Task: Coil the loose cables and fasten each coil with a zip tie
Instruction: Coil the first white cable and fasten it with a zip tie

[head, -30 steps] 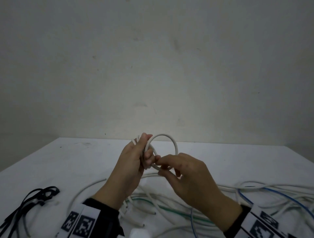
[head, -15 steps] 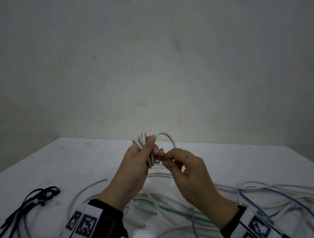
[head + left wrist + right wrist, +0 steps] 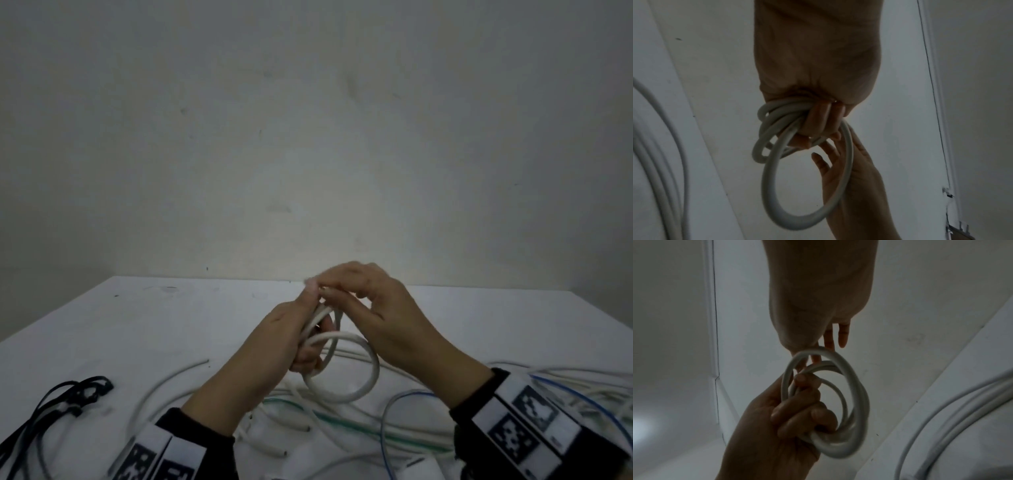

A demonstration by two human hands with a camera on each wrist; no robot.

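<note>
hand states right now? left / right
Left hand: fingers curled round the white coil, holding it.
Right hand: pinching the coil's top loop in the head view; its fingers look straighter in the wrist views.

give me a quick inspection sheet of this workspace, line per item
surface: white table, a few dark specks.
job's things: white cable coil held above the table; no zip tie on it.
clutter: bundle of black straps at the left edge.
grippers: left hand grips the coil's gathered loops; right hand pinches the cable at the top of the coil.
cables: loose white cables, a green cable and a blue cable lie uncoiled on the table.
surroundings: bare pale wall behind the table.
</note>
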